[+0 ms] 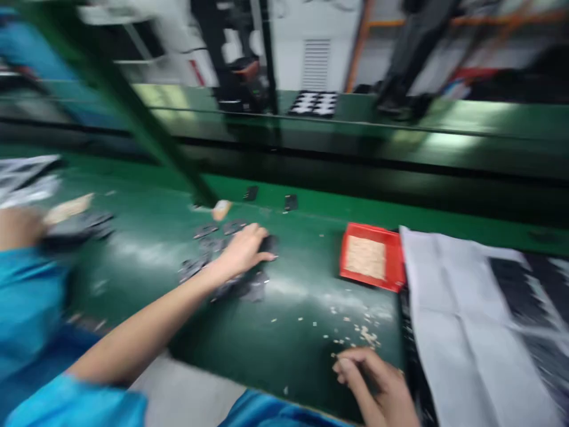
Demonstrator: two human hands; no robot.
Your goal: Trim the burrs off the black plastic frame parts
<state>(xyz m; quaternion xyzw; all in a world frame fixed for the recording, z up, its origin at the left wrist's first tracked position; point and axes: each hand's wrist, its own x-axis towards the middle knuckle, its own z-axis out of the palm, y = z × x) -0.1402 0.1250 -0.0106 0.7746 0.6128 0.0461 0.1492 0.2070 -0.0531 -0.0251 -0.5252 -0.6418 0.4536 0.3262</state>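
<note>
My left hand (244, 249) reaches over a loose pile of dark grey flat parts (202, 252) on the green table. Its thumb and fingers close around the edges of a black flat part (269, 243). At the front right, my right hand (376, 379) has thumb and forefinger pinched together. Anything between those fingertips is too small to make out. Just beyond them lie scattered tiny pale pieces (365, 335). A red tray (393, 261) farther back holds a layer of similar small pale bits (365, 257).
Beside the red tray, a white sheet (448, 314) lies with dark parts on it. Two small black parts (290, 203) rest near the table's back edge. A green post (146, 118) slants up at left. A co-worker's blurred hand (20, 228) is at far left.
</note>
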